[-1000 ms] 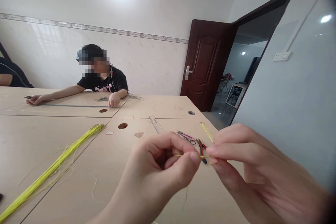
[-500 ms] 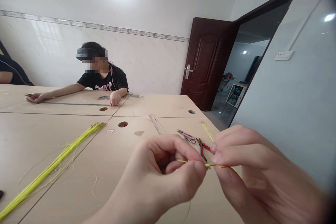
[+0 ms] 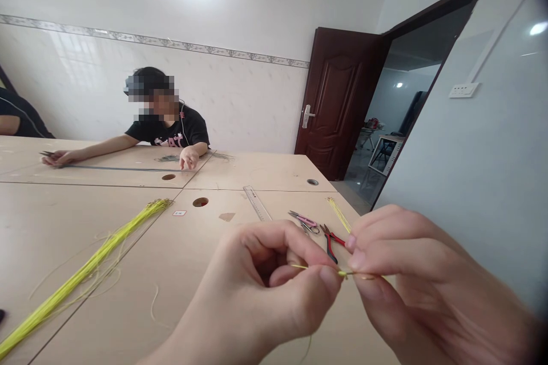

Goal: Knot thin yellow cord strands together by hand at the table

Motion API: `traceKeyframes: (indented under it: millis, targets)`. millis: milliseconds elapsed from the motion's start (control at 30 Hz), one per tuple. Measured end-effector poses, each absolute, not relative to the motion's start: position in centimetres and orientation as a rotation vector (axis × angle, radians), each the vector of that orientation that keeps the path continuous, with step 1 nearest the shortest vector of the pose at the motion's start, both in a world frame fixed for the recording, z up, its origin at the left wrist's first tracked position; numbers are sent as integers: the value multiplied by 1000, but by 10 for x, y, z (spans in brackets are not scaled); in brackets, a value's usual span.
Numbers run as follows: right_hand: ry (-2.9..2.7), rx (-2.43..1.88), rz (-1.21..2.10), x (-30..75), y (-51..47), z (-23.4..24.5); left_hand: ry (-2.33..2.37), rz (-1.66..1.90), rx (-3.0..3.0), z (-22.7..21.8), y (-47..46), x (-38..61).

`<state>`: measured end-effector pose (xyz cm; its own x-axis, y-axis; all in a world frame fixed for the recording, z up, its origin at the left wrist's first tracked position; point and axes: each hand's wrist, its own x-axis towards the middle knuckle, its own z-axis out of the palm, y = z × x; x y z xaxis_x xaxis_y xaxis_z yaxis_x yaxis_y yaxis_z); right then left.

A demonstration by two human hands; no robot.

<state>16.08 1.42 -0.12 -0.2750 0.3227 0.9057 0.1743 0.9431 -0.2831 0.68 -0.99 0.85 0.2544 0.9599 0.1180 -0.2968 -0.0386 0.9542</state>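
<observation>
You are pinching a short yellow strand (image 3: 319,267) in mid-air, just right of the metal ruler (image 3: 257,203) and above the tan table (image 3: 107,222). Your left hand (image 3: 261,279) is curled, with its thumb and forefinger closing on one end, while your right hand (image 3: 423,274) is grasping the other end between thumb and fingertips. You seem to be using only your fingertips because the strand is so thin, and holding it from both sides is probably keeping it taut and under fine control. The pink-handled scissors (image 3: 305,220) and the red-and-black pliers (image 3: 330,242) are lying just right of the ruler, likely placed there to stay within easy reach. A small yellow bundle (image 3: 338,214) is lying beyond them, while a long yellow wire bundle (image 3: 85,279) is stretching across the table well left of the ruler, apparently as a supply kept clear of your hands. Farther from you, beyond the ruler, a co-worker (image 3: 166,117) is sitting with both hands resting on the table, and you cannot tell what those hands are holding.
</observation>
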Motion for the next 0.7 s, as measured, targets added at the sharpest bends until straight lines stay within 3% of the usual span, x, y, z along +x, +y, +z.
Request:
traceKeyframes:
  millis: [700]
  targets:
    - [-1546,-584,217,142,5,-4,785,1315,1011,9,-16,15]
